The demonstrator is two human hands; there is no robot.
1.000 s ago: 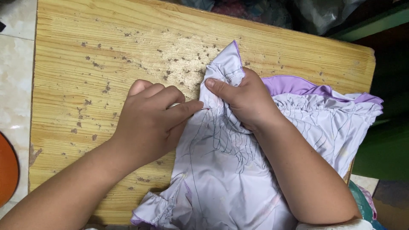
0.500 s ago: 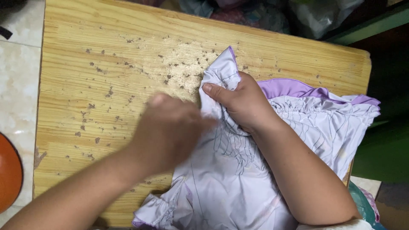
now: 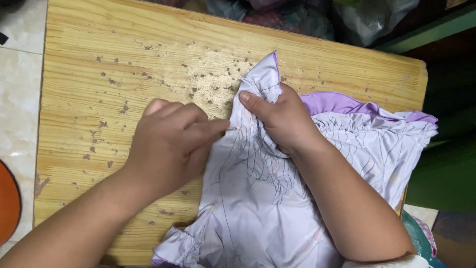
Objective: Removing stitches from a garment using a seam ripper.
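A pale lilac garment (image 3: 258, 208) with thin dark line drawings and a purple neckline lies on the right half of a worn wooden table (image 3: 114, 64). My right hand (image 3: 280, 116) grips a bunched fold of the cloth near its top corner, thumb pressed on the fabric. My left hand (image 3: 171, 141) rests on the table at the garment's left edge, fingers curled, fingertips pinching the cloth edge or something small there; it is too small to tell which. A frilled hem shows at the bottom.
The tabletop is pitted and chipped in its middle. A tiled floor (image 3: 20, 99) lies to the left, with an orange round object (image 3: 7, 203) at the left edge. Bags and cloth (image 3: 297, 15) are piled beyond the table's far edge. A green surface (image 3: 441, 178) stands on the right.
My left hand moved left and back along the garment's edge, ending slightly farther from my right hand. My right hand kept its grip on the fold.
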